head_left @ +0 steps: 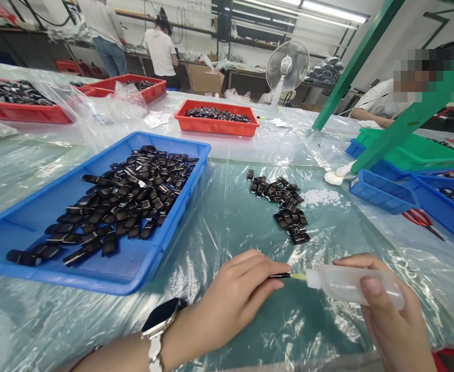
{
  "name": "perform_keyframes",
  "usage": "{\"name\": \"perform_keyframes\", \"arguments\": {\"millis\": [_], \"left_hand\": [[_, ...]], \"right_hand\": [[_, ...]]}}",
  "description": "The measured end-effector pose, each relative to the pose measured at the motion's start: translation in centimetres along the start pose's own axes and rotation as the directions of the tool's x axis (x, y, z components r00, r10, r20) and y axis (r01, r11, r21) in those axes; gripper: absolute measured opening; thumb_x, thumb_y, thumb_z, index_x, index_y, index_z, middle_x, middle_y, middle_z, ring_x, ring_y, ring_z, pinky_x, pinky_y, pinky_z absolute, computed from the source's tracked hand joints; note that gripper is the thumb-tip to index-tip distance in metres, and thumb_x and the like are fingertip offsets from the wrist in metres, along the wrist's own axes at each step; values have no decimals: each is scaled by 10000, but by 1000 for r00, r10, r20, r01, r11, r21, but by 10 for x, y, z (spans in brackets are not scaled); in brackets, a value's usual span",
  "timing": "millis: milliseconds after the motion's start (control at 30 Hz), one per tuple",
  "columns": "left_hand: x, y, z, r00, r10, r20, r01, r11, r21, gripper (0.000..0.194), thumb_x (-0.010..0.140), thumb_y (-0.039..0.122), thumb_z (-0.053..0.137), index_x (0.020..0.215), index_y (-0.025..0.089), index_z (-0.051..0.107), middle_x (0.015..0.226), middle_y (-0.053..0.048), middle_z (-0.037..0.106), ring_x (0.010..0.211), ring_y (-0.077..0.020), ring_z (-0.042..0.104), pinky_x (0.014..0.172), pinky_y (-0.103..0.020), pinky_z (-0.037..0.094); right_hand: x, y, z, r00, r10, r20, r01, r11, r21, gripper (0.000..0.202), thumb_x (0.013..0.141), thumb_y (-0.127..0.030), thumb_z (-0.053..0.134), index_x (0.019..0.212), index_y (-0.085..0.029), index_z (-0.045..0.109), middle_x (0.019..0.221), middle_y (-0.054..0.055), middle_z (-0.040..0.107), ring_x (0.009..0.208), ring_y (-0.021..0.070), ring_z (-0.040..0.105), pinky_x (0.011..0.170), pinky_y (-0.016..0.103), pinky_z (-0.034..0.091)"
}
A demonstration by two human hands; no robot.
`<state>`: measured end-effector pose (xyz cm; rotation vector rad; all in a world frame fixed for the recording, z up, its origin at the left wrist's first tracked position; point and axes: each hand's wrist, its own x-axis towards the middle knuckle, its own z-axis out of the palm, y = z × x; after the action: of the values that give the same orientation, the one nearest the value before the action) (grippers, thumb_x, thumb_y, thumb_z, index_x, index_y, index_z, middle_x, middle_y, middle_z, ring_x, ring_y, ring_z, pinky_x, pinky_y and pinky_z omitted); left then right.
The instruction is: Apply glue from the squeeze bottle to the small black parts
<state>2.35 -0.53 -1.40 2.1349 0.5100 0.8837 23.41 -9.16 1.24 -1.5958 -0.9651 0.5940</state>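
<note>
My left hand (242, 289) pinches a small black plastic piece (280, 276) between thumb and fingers. Wrapped around a translucent white squeeze bottle (361, 284) is my right hand (393, 310). The bottle lies almost level, and its yellowish-green nozzle (298, 277) points left at the edge of the black piece; whether the tip touches it I cannot tell. Beyond my hands, a cluster of similar black pieces (285, 199) lies on the plastic-covered table, with small white bits (323, 197) beside it. To the left, a blue tray (149, 263) holds many more black pieces.
Red trays (215, 124) of dark parts stand farther back. At the right are small blue bins (384, 191), a green tray (405, 147), red-handled scissors (421, 219) and a slanting green post (361, 67). A fan (287, 64) and several people are beyond the table.
</note>
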Motion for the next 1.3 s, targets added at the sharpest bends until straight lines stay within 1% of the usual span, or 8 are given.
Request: {"name": "perform_keyframes", "arguments": {"millis": [167, 367, 600, 700, 833, 1067, 1200, 1300], "left_hand": [[0, 0, 1, 999, 27, -44, -28, 999, -20, 195, 997, 186, 579, 1187, 215, 612, 1091, -31, 707, 1029, -179, 625, 882, -310, 515], [0, 3, -2, 999, -3, -32, 3, 1000, -2, 244, 980, 168, 605, 1217, 219, 580, 1095, -32, 678, 1019, -178, 607, 863, -313, 506], [-1, 2, 0, 999, 10, -36, -10, 1000, 15, 208, 994, 179, 583, 1195, 229, 564, 1094, -32, 664, 1012, -180, 590, 869, -316, 491], [-1, 1, 0, 999, 31, -37, -30, 999, 33, 195, 993, 169, 585, 1180, 220, 562, 1093, -29, 656, 1018, -175, 580, 883, -311, 476], [-1, 2, 0, 999, 32, -28, -31, 999, 45, 184, 988, 156, 592, 1161, 211, 559, 1097, -25, 648, 1031, -167, 573, 906, -302, 457], [-2, 4, 0, 1000, 21, -21, -20, 999, 45, 160, 990, 154, 587, 1138, 208, 558, 1083, -23, 641, 1008, -164, 577, 874, -298, 460], [-2, 3, 0, 1000, 22, -16, -21, 998, 51, 151, 991, 159, 586, 1133, 204, 561, 1088, -27, 640, 1011, -165, 579, 872, -296, 462], [-2, 3, 0, 1000, 12, -13, -11, 999, 51, 147, 994, 169, 581, 1134, 208, 563, 1095, -29, 638, 1017, -168, 580, 867, -296, 466]], "right_hand": [[-7, 0, 1, 999, 33, -43, -32, 999, 24, 437, 732, -679, 693, 818, -251, 705, 759, 48, 607, 642, 206, 522, 494, 290, 346], [-9, 1, 2, 998, 53, -28, -52, 998, 20, 457, 733, -702, 677, 815, -254, 704, 757, 44, 586, 613, 192, 524, 494, 287, 369], [-3, 21, -6, 996, -71, 48, 70, 997, 14, 399, 825, -632, 624, 852, -243, 705, 746, 58, 606, 563, 189, 537, 436, 274, 373], [-4, 19, -5, 998, -44, 46, 42, 999, 25, 401, 810, -640, 640, 840, -246, 705, 746, 61, 608, 573, 197, 535, 442, 285, 353], [-8, 9, 0, 999, 32, 8, -32, 998, 50, 403, 770, -659, 676, 835, -263, 709, 755, 52, 597, 603, 199, 516, 471, 295, 323], [-11, 5, 3, 998, 59, -26, -59, 998, 15, 503, 721, -741, 657, 803, -246, 683, 733, 39, 552, 594, 197, 509, 488, 300, 352], [-12, 8, 3, 999, 42, -21, -42, 999, 12, 502, 754, -733, 636, 821, -237, 674, 761, 52, 570, 615, 204, 524, 496, 298, 376], [-14, 8, 4, 998, 56, -37, -55, 998, 40, 497, 739, -729, 658, 813, -239, 681, 765, 61, 585, 624, 208, 532, 490, 294, 372]]}}
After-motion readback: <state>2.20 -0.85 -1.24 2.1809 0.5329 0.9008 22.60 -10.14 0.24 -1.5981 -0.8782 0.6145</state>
